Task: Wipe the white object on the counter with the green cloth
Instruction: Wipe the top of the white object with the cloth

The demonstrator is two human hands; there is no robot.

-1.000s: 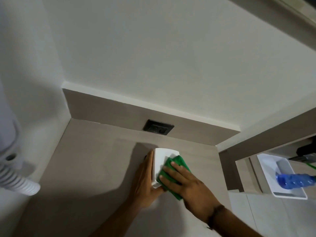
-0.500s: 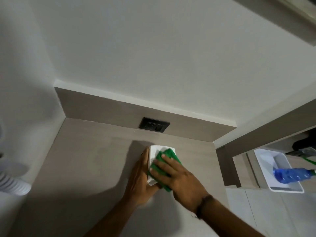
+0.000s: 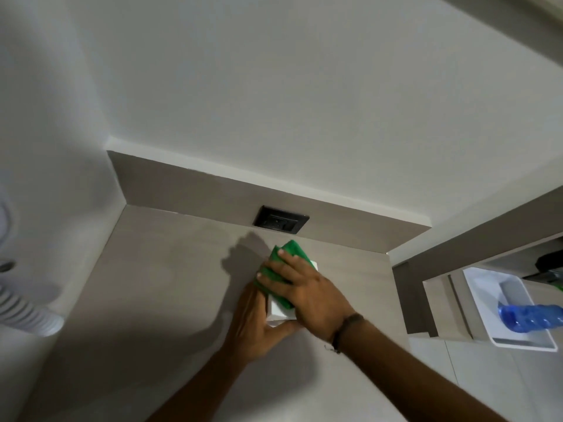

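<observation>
A small white box-like object (image 3: 281, 313) stands on the grey counter (image 3: 158, 284), a little in front of the back panel. My left hand (image 3: 254, 325) clasps its left side and near corner. My right hand (image 3: 307, 292) lies flat on top of it and presses a folded green cloth (image 3: 288, 252) against its upper face. The cloth covers most of the top and sticks out past my fingertips at the far end. Only the near end and a sliver of the right edge of the white object show.
A black wall socket (image 3: 280, 223) sits in the back panel just behind the cloth. To the right, a white tray (image 3: 484, 295) holds a blue plastic bottle (image 3: 530, 313). A white ribbed hose (image 3: 27, 312) hangs at the left edge.
My right hand has slid the green cloth toward the far end of the white object, covering more of its top. My left hand has kept its hold on the side.
</observation>
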